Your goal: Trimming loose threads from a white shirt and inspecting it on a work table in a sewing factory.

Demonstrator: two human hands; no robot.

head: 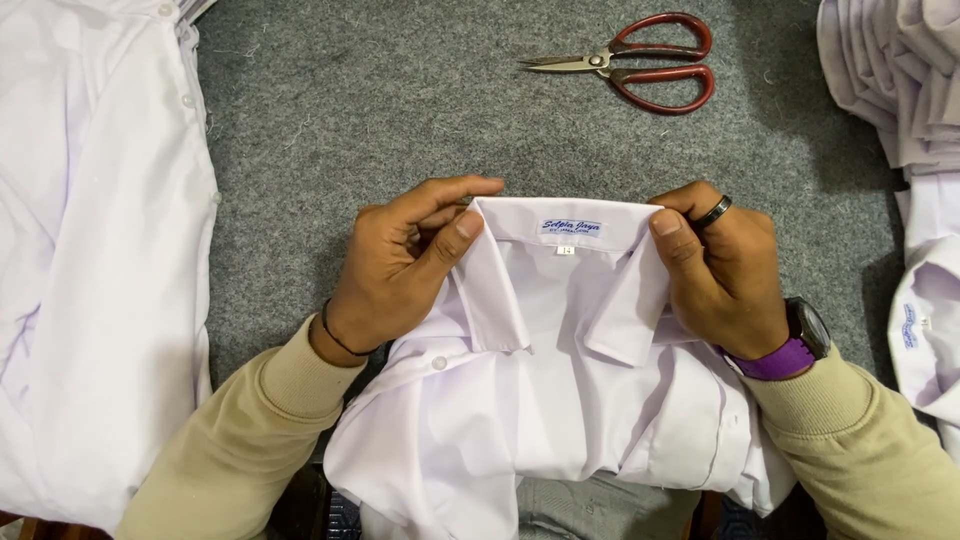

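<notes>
- Head view: a white shirt (pixel 560 400) lies face up in the middle of a tabletop (pixel 400 120) covered in grey felt, its collar (pixel 565 265) pointing away from the person and its lower part bunched toward the near edge
- The left hand (pixel 400 270) pinches the left end of the collar; its grip is closed on the cloth, thumb on top of the fold and fingers curled behind the collar band
- The right hand (pixel 725 270) does the same at the right end, thumb pressed on the collar's upper edge, fingers wrapped behind; a dark ring sits on one finger and a watch with a purple strap (pixel 790 350) on the wrist
- Both sleeves are beige, and a thin dark band circles the left wrist
- The collar stands turned down with both points spread and a small label in the centre of the band; a button (pixel 438 363) shows on the left front just below the left collar point
- Progress, as I judge it: the collar looks shaped and squared between the hands, while the body below is creased and loosely gathered, so the smoothing and folding of the lower part seems not yet done
- Red-handled scissors (pixel 640 65) lie well apart at the far side, blades nearly shut and pointing left
- A spread white garment (pixel 90 260) covers the left side, and a stack of white folded shirts (pixel 900 80) sits at the far right
</notes>
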